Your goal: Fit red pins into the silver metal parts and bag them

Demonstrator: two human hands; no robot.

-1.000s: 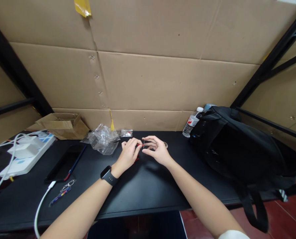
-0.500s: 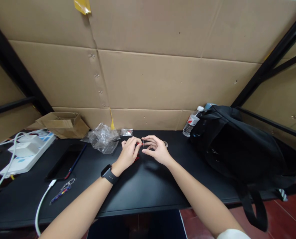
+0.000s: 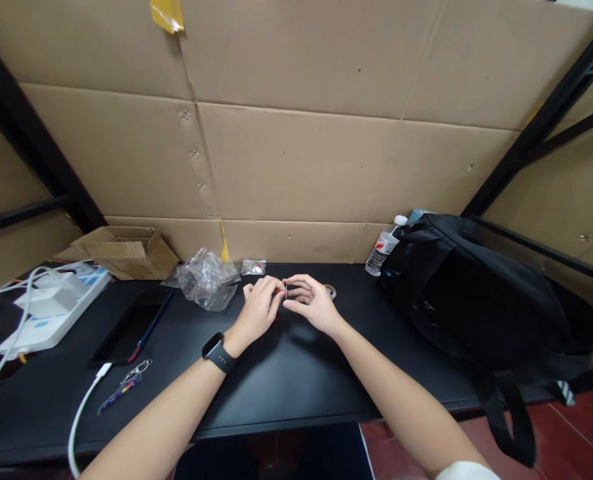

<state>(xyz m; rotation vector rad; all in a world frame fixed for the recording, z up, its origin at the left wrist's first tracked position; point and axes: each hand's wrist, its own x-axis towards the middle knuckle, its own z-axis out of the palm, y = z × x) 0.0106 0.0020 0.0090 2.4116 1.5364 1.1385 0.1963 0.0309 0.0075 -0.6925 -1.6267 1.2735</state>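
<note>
Over the black tabletop [image 3: 276, 393], my two hands meet fingertip to fingertip. My left hand [image 3: 259, 310], with a dark watch [image 3: 219, 352] on the wrist, is closed in a pinch on a small red piece [image 3: 277, 291], mostly covered by the fingers. Between the thumb and fingertips of my right hand [image 3: 317, 307] stands a thin upright piece [image 3: 286, 292], close against the left fingertips. Both pieces are too small to name. Just behind the right hand lies a roll of tape [image 3: 331, 291], partly hidden.
Crumpled clear plastic [image 3: 207, 280] and a small packet [image 3: 253, 267] lie behind my left hand. A cardboard box [image 3: 126, 252], power strip [image 3: 64, 317], tablet [image 3: 129, 328] and keychain [image 3: 125, 387] are left. A water bottle [image 3: 384, 247] and black backpack [image 3: 491, 307] stand right.
The thin upright piece and my left fingertips have come slightly closer together. Less of the red piece shows below the left hand. Both hands otherwise stay in place.
</note>
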